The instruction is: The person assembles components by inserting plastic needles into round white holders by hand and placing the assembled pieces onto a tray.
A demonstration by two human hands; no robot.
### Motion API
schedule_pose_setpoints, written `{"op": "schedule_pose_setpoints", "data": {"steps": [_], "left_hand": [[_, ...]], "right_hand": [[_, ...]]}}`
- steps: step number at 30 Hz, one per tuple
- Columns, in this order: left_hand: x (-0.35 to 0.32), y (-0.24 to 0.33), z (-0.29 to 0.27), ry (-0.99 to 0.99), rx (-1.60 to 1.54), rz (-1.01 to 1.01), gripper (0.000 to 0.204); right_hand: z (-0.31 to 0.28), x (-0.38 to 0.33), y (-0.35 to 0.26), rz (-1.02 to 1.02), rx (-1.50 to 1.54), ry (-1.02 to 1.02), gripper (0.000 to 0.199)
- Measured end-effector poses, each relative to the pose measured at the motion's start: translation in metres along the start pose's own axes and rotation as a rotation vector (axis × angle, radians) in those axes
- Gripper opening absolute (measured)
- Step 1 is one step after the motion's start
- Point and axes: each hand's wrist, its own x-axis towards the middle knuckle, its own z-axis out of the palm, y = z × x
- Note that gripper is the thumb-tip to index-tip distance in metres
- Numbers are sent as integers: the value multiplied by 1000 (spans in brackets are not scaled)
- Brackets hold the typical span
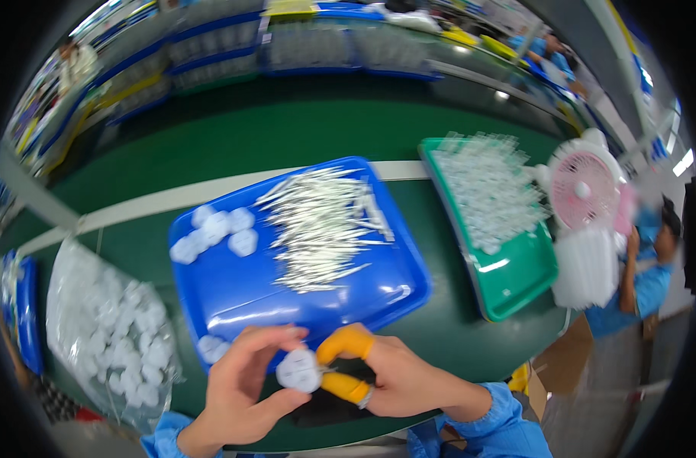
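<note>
At the near edge of the blue tray, my left hand (pixel 245 388) grips a small white rounded disc (pixel 299 371) between thumb and fingers. Yellow covers sit on the thumb and forefinger of my right hand (pixel 400 374), which are closed at the disc's right edge. Something thin shows between those fingertips, too small to name. In the blue tray (pixel 241 294) lies a heap of thin white sticks (pixel 317 229). Similar white discs (pixel 214 227) are at its upper left, and a few more (pixel 212 348) lie in its near left corner, beside my left hand.
A clear plastic bag of white discs (pixel 127 343) lies left of the tray. To the right are a green tray (pixel 508 286) heaped with clear plastic pieces (pixel 485 187), a pink and white fan (pixel 583 187) and a translucent white container (pixel 586 267). A person in blue (pixel 646 282) sits at far right.
</note>
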Motion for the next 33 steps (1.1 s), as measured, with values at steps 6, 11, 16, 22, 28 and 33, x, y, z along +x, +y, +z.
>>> {"op": "schedule_pose_setpoints", "data": {"steps": [6, 11, 16, 22, 28, 33], "left_hand": [[18, 7, -6, 218, 998, -38, 41], [12, 25, -17, 182, 1194, -211, 30], [10, 26, -19, 29, 1307, -165, 30], [13, 23, -24, 15, 1256, -138, 30], [16, 22, -21, 152, 1106, -170, 19], [11, 15, -25, 234, 999, -41, 16]], "right_hand": [[-58, -53, 21, -69, -157, 665, 18], [-131, -115, 42, 36, -208, 1180, 18], [-148, -105, 78, 130, -462, 1164, 25], [-138, -73, 77, 140, -633, 1254, 25], [-79, -36, 49, -173, -965, 1198, 22], [-29, 27, 30, -291, -929, 440, 28]]}}
